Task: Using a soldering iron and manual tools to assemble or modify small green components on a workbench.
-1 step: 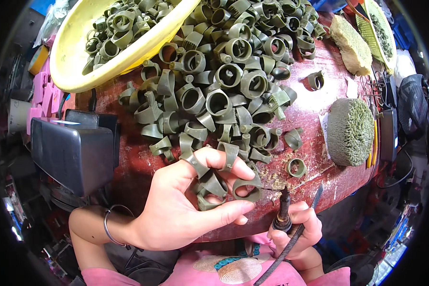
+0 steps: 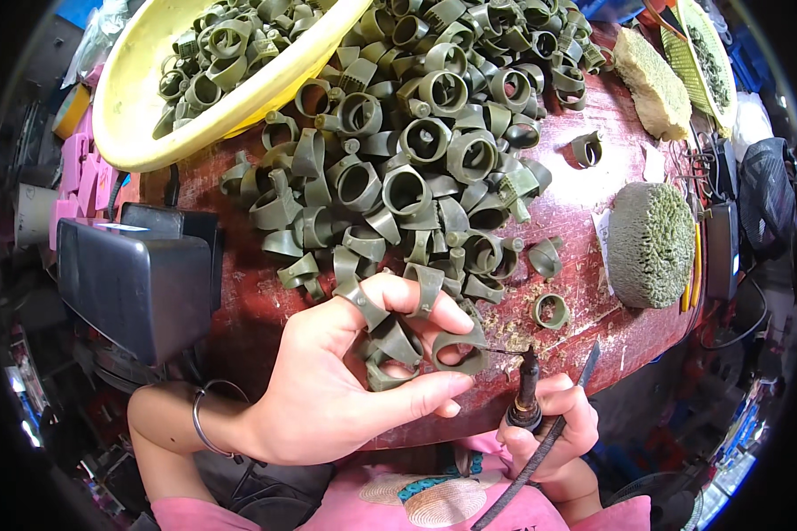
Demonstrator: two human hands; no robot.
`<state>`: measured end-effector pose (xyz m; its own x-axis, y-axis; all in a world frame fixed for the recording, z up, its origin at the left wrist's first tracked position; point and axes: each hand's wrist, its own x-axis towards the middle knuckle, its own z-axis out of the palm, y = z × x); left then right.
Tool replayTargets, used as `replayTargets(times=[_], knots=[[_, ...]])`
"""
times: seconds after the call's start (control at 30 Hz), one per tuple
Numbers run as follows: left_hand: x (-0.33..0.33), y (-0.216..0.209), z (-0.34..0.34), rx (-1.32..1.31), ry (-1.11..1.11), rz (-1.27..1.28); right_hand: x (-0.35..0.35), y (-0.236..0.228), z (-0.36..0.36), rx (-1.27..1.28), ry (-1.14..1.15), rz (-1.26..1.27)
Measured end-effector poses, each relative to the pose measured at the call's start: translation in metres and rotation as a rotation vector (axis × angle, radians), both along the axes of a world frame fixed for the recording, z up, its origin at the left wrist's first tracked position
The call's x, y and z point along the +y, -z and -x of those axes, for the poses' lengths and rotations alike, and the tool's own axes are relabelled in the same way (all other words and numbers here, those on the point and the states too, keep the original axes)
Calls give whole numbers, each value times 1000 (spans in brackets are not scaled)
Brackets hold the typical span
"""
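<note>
My left hand [image 2: 328,389] is curled round several green wax rings in front of the pile. One wax ring [image 2: 460,351] sits at its fingertips, with the thumb just below. Others hang over the fingers, and two lie in the palm. My right hand [image 2: 553,429] grips a dark wax pen [image 2: 527,389], whose thin wire tip reaches left to the fingertip ring; whether it touches is too fine to tell. Between the right fingers also runs a long dark tool [image 2: 589,365] with a flat, blade-like end. A large pile of green wax rings [image 2: 407,190] spreads beyond my hands.
A yellow basin [image 2: 119,133] with more rings stands far left, above a black box [image 2: 137,288]. Right of the pile are a round green block [image 2: 651,246], a pale sponge-like block [image 2: 651,84] and a loose ring [image 2: 551,311]. Shavings lie on the red table [image 2: 593,332].
</note>
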<state>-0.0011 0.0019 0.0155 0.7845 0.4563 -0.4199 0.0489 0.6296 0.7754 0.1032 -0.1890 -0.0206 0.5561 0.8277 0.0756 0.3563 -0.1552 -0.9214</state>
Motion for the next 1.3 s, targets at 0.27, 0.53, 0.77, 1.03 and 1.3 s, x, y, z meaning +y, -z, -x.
replayTargets(times=[0.27, 0.53, 0.77, 1.03, 1.3], knots=[[2, -2, 0, 27, 17, 24, 4, -1, 0, 14, 14, 8], [7, 1, 2, -2, 149, -50, 0, 1, 0, 22, 11, 23], [8, 0, 1, 37, 150, -38, 1, 0, 0, 2, 1, 15], [7, 0, 1, 37, 134, 1, -1, 0, -1, 63, -21, 26], [6, 1, 1, 28, 109, -7, 0, -1, 0, 98, -5, 40]])
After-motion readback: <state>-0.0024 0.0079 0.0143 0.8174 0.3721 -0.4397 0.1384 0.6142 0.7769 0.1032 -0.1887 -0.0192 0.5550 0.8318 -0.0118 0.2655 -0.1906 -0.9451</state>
